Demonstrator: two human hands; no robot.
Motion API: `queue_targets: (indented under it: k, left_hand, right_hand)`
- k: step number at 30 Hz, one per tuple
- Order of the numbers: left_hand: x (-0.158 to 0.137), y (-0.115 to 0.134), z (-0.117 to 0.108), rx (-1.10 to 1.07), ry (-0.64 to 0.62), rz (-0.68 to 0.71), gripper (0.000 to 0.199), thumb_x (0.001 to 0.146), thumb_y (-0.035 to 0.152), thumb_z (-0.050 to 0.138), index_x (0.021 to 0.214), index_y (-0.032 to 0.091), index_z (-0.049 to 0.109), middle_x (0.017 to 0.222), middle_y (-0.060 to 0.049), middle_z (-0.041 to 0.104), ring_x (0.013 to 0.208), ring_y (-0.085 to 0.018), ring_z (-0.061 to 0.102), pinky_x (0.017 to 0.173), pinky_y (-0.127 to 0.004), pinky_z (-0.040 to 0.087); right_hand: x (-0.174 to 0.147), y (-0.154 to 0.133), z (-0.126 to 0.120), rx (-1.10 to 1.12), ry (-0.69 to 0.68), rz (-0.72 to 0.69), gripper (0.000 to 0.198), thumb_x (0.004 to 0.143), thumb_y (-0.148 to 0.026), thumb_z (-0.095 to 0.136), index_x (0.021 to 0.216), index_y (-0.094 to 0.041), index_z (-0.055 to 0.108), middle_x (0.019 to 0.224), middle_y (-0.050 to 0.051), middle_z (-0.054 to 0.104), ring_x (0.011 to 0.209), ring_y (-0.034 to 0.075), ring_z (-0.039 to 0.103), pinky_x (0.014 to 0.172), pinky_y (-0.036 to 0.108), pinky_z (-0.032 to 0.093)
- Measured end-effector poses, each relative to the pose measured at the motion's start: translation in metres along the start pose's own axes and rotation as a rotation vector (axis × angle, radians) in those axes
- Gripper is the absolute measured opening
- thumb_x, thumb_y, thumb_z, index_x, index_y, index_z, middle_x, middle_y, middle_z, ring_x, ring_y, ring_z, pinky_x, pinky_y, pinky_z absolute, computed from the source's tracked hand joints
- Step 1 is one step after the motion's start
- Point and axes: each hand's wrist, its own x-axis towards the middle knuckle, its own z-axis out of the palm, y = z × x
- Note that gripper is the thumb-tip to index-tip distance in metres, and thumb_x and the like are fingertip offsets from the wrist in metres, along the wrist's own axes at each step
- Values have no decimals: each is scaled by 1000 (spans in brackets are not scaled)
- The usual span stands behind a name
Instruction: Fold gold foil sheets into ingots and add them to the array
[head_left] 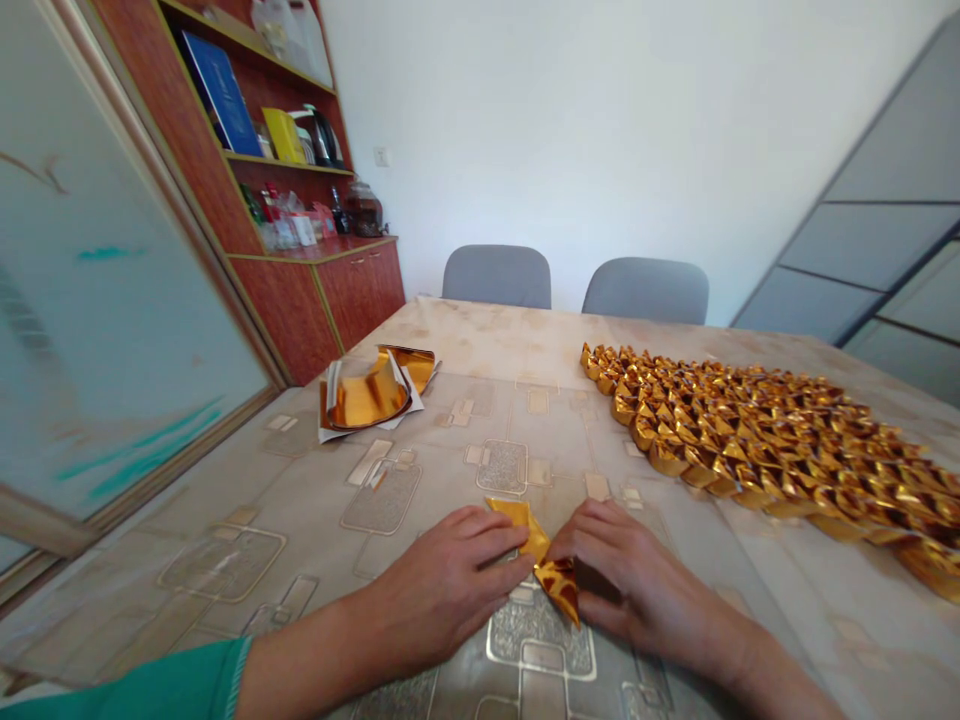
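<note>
A partly folded piece of gold foil paper [559,588] lies on the patterned tablecloth between my two hands. My left hand [472,570] presses its fingers on the foil's left and upper part. From the other side, my right hand [622,565] has its curled fingers on the foil's right edge. Pointed corners of the foil stick out above and below the fingers. My right fingertips are partly hidden behind the knuckles.
Rows of folded gold foil pieces [750,430] cover the table's right side. A stack of curved gold foil sheets [367,395] lies at the back left. Two grey chairs [496,275] stand beyond the table. A red-brown cabinet [352,290] is at the left.
</note>
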Motion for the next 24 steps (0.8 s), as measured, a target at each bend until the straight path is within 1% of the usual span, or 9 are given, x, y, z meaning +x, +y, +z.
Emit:
queue_targets:
  k: [5,10,13,16,18,21,24]
  left_hand:
    - [2,0,-2,-3,14,10,34,97,21,45,129,19,54,127,-9,62,118,-24,55,101,-41,44]
    - [1,-1,-3,-20,59,28,33,96,19,47,127,22,56,124,-8,64,115,-21,57,101,-38,44]
    - [0,0,-3,-29,59,29,31,96,19,47,124,21,58,124,-9,64,113,-22,58,100,-39,44]
    - [-1,-1,-3,-44,34,21,31,96,18,45,125,20,58,125,-10,63,113,-23,57,100,-40,43]
    - [0,-2,-1,-71,40,17,30,96,19,46,124,21,58,124,-10,63,113,-23,57,101,-40,43]
    - [4,-5,1,-175,85,-21,22,96,22,50,112,22,65,116,-7,66,107,-21,58,99,-39,43]
    - [13,-7,2,-329,149,-126,15,94,23,55,95,21,70,101,-4,69,96,-18,59,91,-34,45]
  right_hand:
    - [2,0,0,34,-2,5,11,89,-19,61,99,-23,63,93,0,65,90,18,54,83,33,39]
    - [4,2,2,46,22,18,12,86,-16,64,96,-22,63,91,0,65,89,18,55,82,33,40]
    - [3,2,2,19,17,-12,9,90,-14,60,92,-22,64,89,1,65,88,17,54,82,33,40]
    - [2,1,1,-15,10,-27,10,93,-16,57,90,-22,65,89,1,64,87,17,53,81,33,40]
    - [2,0,2,-26,3,-24,11,94,-17,56,90,-22,65,89,1,64,87,18,53,80,33,41]
    - [3,0,5,-44,17,-43,14,95,-17,52,91,-22,64,89,2,64,86,18,53,79,32,42]
    - [5,0,10,-61,63,-59,13,94,-13,52,90,-20,62,87,3,63,83,18,54,74,30,43]
